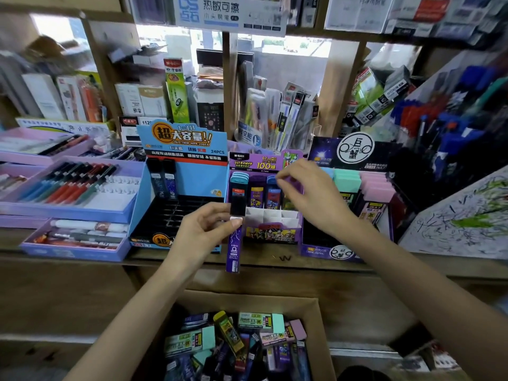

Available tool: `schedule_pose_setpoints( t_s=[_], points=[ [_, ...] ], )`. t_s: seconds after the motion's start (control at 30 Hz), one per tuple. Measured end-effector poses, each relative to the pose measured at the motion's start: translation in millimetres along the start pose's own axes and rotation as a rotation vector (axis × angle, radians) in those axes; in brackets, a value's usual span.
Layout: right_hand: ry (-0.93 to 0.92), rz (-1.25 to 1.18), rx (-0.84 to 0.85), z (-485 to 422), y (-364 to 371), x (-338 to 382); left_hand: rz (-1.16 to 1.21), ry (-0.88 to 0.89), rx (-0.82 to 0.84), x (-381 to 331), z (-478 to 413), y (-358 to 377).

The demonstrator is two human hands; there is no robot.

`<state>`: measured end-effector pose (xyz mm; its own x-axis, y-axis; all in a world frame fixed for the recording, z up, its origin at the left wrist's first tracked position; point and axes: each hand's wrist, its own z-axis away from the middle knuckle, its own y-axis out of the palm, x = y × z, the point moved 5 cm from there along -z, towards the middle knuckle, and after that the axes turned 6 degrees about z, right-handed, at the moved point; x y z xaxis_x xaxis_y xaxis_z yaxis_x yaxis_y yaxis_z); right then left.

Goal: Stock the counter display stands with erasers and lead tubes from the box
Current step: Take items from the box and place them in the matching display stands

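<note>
1. Head view: the left grip is clenched round a purple lead tube, thumb and fingertips pinching it near its black cap; the tube stands upright, its lower end hanging below the grip in front of the desk edge.
2. The right grip, up and to the right of the left one, pinches a blurred purple item between thumb and forefinger; what it is cannot be told.
3. Directly under the right grip's fingertips sits the purple stand, tubes upright in its back row.
4. Left of the left grip is the blue stand, two dark tubes in its back corner.
5. Right of the right grip, teal and pink erasers fill a dark stand.
6. Below both grips, the box holds mixed erasers and tubes.
</note>
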<state>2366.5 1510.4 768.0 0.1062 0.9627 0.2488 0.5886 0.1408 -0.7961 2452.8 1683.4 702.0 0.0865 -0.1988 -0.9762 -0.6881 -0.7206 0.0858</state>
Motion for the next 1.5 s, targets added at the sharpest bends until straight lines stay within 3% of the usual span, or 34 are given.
schedule_pose_setpoints(
  t_s=[0.13,0.3,0.37,0.5,0.6,0.87,1.27,1.5],
  points=[
    [0.150,-0.492,0.236,-7.2,22.6,44.4,-0.014,0.080,-0.049,-11.9,-8.1,-9.4],
    [0.124,-0.608,0.254,-30.2,40.2,79.2,-0.123,0.160,-0.067,-28.9,-12.0,-35.8],
    [0.110,-0.595,0.231,-43.5,42.7,86.3,-0.207,0.191,-0.131,-31.4,-11.3,-55.8],
    [0.138,-0.560,0.100,-75.7,47.1,89.2,-0.792,0.242,-0.317,-23.5,-7.2,-112.4],
    [0.138,-0.448,0.007,-94.8,58.2,89.9,-0.999,0.170,-0.341,-3.7,-1.6,-143.4],
    [0.086,-0.293,0.027,-101.9,108.2,95.1,-1.010,0.197,-0.370,21.7,8.6,-154.7],
    [0.040,-0.231,0.077,-105.7,121.9,96.5,-1.063,0.178,-0.448,29.9,16.8,-160.5],
    [-0.208,0.139,-0.018,-104.8,124.7,107.6,-1.062,0.173,-0.448,31.5,17.1,-161.1]
  ],
)
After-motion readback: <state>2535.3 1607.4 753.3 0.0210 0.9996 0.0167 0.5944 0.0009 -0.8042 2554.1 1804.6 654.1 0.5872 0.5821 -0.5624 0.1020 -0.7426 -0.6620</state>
